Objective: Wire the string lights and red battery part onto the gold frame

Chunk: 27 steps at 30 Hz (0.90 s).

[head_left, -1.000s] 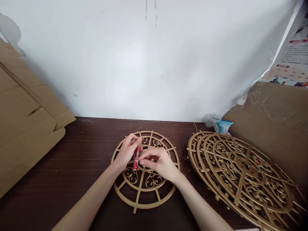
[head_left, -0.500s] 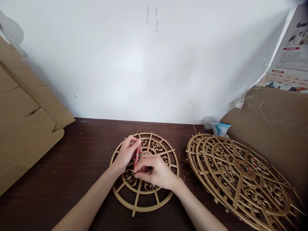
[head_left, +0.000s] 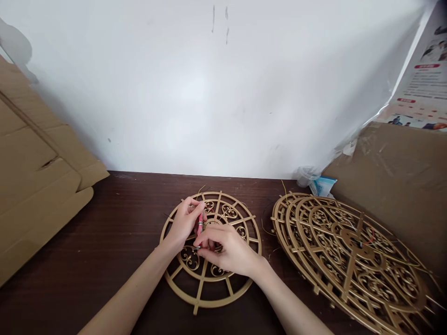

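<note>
A round gold openwork disc (head_left: 240, 218) lies flat on the dark wooden table (head_left: 115, 242), right in front of me. Both my hands hover over its middle. My left hand (head_left: 181, 225) is closed around the upper part of a thin red stick-like piece (head_left: 199, 225). My right hand (head_left: 228, 251) pinches its lower end, where a small metal tip shows. Thin yellow wire strands stick up near the disc's far rim.
A stack of larger gold openwork discs (head_left: 352, 256) lies to the right, with thin wires at its centre. Flattened cardboard (head_left: 38, 172) leans at the left, another cardboard sheet (head_left: 401, 177) at the right. A small plastic cup and a blue packet (head_left: 323, 185) sit by the white wall.
My right hand has slid down and toward me along the red piece, from its middle to its lower end. My left hand has hardly moved.
</note>
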### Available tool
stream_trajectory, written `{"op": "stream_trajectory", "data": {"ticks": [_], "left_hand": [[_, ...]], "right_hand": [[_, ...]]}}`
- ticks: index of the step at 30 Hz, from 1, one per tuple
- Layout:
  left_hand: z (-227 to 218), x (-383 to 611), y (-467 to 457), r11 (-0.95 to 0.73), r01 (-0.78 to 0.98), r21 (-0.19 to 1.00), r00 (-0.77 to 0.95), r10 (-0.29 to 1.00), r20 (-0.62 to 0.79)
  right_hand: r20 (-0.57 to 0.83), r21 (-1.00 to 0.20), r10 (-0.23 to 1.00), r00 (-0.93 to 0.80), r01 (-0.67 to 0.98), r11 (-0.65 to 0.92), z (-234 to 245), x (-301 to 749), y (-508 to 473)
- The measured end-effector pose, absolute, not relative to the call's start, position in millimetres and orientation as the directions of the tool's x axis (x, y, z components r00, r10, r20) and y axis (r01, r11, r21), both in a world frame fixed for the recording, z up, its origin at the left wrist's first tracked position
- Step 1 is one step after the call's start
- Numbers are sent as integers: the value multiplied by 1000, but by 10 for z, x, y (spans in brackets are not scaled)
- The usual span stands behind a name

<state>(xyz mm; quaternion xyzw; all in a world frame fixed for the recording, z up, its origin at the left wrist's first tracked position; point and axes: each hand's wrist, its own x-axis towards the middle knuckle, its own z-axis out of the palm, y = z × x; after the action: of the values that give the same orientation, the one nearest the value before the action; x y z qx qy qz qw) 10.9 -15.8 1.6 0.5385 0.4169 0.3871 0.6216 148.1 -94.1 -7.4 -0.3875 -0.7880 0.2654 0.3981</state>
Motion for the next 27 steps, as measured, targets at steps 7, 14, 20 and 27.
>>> {"op": "stream_trajectory", "data": {"ticks": [7,14,20,27], "left_hand": [[2,101,-150,116,-44,992,345,934,-94],[-7,105,-142,118,-52,992,348,933,-93],[16,114,-160,128,-50,991,346,932,-103],[8,97,-155,119,-38,992,343,934,-99]], "right_hand": [[446,-626,798,-405,496,602,-52,1485,-930],[432,-582,796,-424,544,605,-63,1496,-927],[433,-556,782,-448,550,623,-45,1497,-936],[444,-525,769,-460,561,639,-41,1500,-922]]}}
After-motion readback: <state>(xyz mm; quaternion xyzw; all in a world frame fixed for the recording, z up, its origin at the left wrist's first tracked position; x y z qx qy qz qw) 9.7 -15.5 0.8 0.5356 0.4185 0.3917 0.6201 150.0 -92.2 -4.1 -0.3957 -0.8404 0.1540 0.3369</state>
